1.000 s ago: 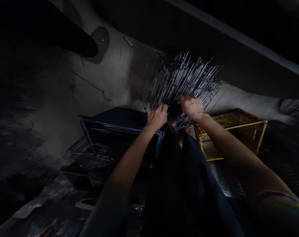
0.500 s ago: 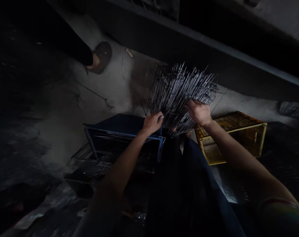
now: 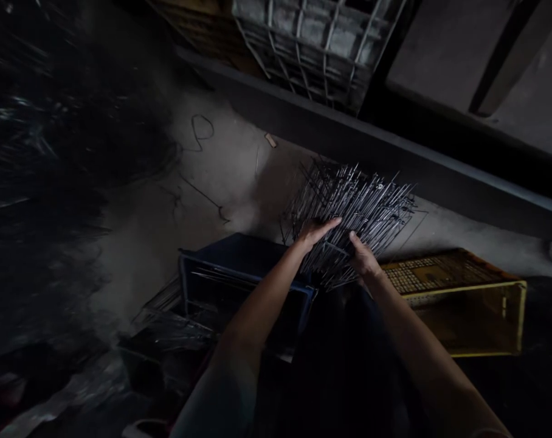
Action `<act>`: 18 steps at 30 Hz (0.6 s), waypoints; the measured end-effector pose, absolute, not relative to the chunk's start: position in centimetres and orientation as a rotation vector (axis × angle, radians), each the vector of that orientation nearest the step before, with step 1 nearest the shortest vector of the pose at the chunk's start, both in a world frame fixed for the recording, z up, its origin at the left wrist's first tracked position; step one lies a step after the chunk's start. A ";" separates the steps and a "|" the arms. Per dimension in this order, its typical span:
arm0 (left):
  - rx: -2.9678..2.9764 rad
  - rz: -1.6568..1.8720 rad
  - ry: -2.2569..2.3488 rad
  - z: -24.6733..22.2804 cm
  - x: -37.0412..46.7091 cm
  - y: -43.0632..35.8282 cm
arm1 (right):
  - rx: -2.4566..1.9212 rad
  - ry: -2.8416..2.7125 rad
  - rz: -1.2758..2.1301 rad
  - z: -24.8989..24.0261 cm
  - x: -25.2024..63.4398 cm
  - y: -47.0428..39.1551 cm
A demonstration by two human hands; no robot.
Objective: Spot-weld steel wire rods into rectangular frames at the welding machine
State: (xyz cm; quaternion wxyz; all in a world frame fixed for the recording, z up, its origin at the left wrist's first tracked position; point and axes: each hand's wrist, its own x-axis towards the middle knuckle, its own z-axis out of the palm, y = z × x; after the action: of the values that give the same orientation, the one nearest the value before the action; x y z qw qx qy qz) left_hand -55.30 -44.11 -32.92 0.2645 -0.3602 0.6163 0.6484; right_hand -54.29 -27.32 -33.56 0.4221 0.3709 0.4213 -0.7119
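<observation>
A thick heap of thin metal wire rods point(image 3: 371, 207), some with bent ends, stands in front of me between two crates. On its left near side rests my left hand point(image 3: 319, 232), its fingers stretched out flat across the rods. My right hand point(image 3: 363, 255) is at the near right side, thumb raised and apart from the fingers, which are partly hidden. A narrow gap with wires showing lies between the hands. Neither hand is visibly closed round a rod, and the dim light hides the finest contacts.
A blue crate point(image 3: 244, 249) lies on its side at left, with wires across its opening. At right a yellow crate point(image 3: 476, 283) also lies on its side. Beyond the heap runs a dark beam point(image 3: 394, 158) before a caged container point(image 3: 321, 48). Loose wire point(image 3: 205, 198) lies on the floor.
Both hands have come closer together at the heap's near side, and their fingers have straightened. The view has shifted, and the other person's leg and foot have left it.
</observation>
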 end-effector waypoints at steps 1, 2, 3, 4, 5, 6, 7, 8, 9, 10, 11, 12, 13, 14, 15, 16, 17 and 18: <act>-0.980 1.748 1.680 -32.6 -55.3 -44.6 | 0.920 1.027 -1.774 -33.1 -54.5 -27.8; -0.996 1.749 1.697 -32.2 -55.4 -45.4 | 0.907 1.000 -1.767 -32.6 -54.7 -28.4; -1.014 1.744 1.719 -31.7 -55.6 -46.4 | 0.891 0.970 -1.761 -32.1 -54.9 -29.2; -1.038 1.723 1.742 -31.2 -55.7 -47.6 | 0.872 0.936 -1.755 -31.6 -55.1 -30.2; -1.074 1.677 1.766 -30.5 -55.9 -49.0 | 0.847 0.898 -1.751 -31.1 -55.3 -31.6; -1.117 1.617 1.789 -29.8 -56.1 -50.6 | 0.813 0.861 -1.749 -30.7 -55.5 -33.1; -1.164 1.551 1.808 -29.0 -56.2 -52.4 | 0.769 0.827 -1.746 -30.2 -55.7 -34.8; -1.215 1.483 1.824 -28.2 -56.3 -54.3 | 0.719 0.797 -1.739 -29.8 -55.9 -36.6; -1.268 1.426 1.837 -27.3 -56.4 -56.2 | 0.662 0.775 -1.722 -29.3 -56.1 -38.6; -1.320 1.379 1.855 -26.5 -56.4 -58.1 | 0.604 0.760 -1.706 -28.8 -56.3 -40.5; -1.370 1.331 1.879 -25.7 -56.4 -60.0 | 0.548 0.751 -1.697 -28.5 -56.4 -42.3; -1.420 1.277 1.909 -25.1 -56.5 -61.7 | 0.493 0.748 -1.698 -28.3 -56.6 -44.1; -1.460 1.227 1.944 -24.7 -56.5 -63.4 | 0.443 0.750 -1.709 -28.4 -56.7 -45.8; -1.478 1.198 1.974 -24.6 -56.5 -65.0 | 0.397 0.757 -1.727 -28.8 -56.8 -47.3; -1.471 1.190 1.997 -24.8 -56.5 -66.3 | 0.356 0.772 -1.747 -29.4 -56.9 -48.8; -1.434 1.190 2.017 -25.2 -56.6 -67.6 | 0.321 0.796 -1.763 -30.4 -57.0 -50.2; -1.362 1.164 2.061 -26.0 -56.7 -68.6 | 0.294 0.833 -1.764 -31.6 -57.0 -51.6; -1.280 1.116 2.114 -27.0 -56.9 -69.5 | 0.271 0.887 -1.743 -33.0 -57.1 -52.9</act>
State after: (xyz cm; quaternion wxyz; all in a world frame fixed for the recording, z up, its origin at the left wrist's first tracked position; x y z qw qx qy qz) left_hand -56.86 -69.54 -27.00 0.2131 -0.4612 0.7617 0.4021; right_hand -57.14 -52.93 -33.01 0.5512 0.1145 0.3748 -0.7366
